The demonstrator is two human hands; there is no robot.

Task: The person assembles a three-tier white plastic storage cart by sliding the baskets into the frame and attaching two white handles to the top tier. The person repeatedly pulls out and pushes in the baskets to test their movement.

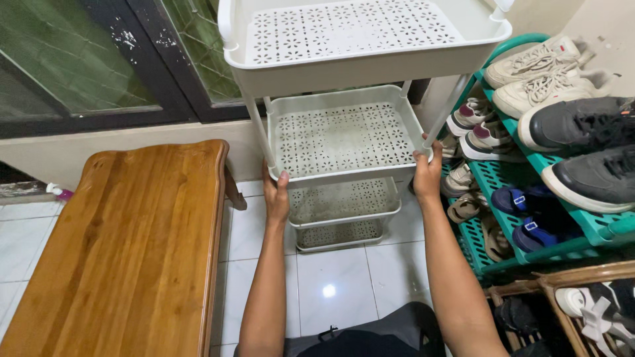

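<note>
- Both bare forearms reached forward and up from the bottom of the view, roughly parallel and well apart.
- The left hand [276, 196] was raised with its back toward the camera, fingers curled in a closed grip and the thumb pointing up.
- The right hand [427, 173] sat slightly higher, fingers wrapped shut, thumb uppermost.
- Both wrists were nearly straight, in line with the forearms.

Tiered rack [344, 142] between bench [126, 244] — left — and shoe shelf [562, 248].
</note>
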